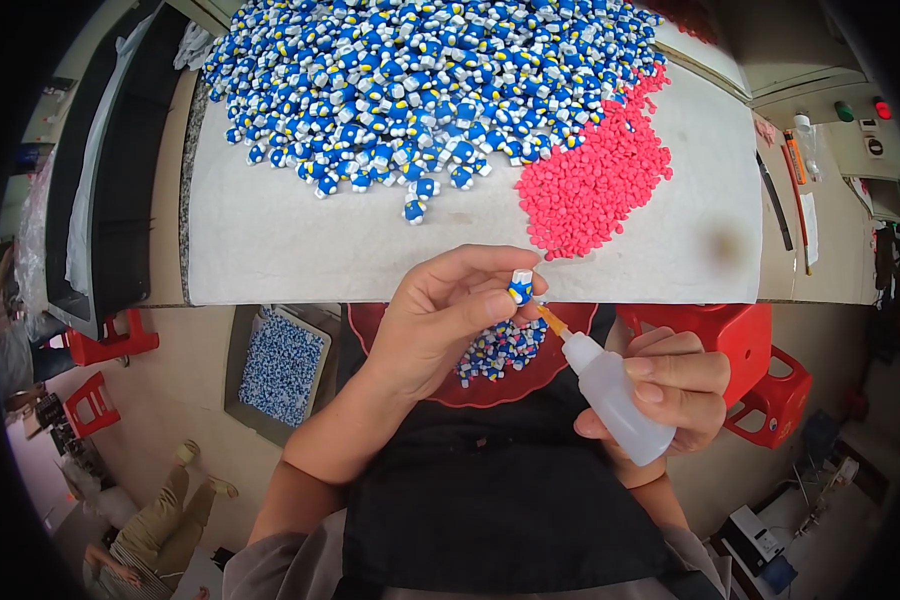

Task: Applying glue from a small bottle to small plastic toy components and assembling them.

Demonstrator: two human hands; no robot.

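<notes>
My left hand (440, 315) pinches a small blue, white and yellow figure (521, 287) between thumb and fingertips, just below the table's front edge. My right hand (675, 390) grips a small translucent white squeeze bottle (615, 395), and its thin orange nozzle (552, 321) touches the underside of the figure. A red dish (560, 365) on my lap holds several more of the same figures (500, 350).
A big heap of blue figures (420, 80) covers the far part of the white table sheet (270, 240). A pile of small pink pieces (595, 175) lies to its right. A tray of blue pieces (282, 365) sits low left, red stools (755, 370) right.
</notes>
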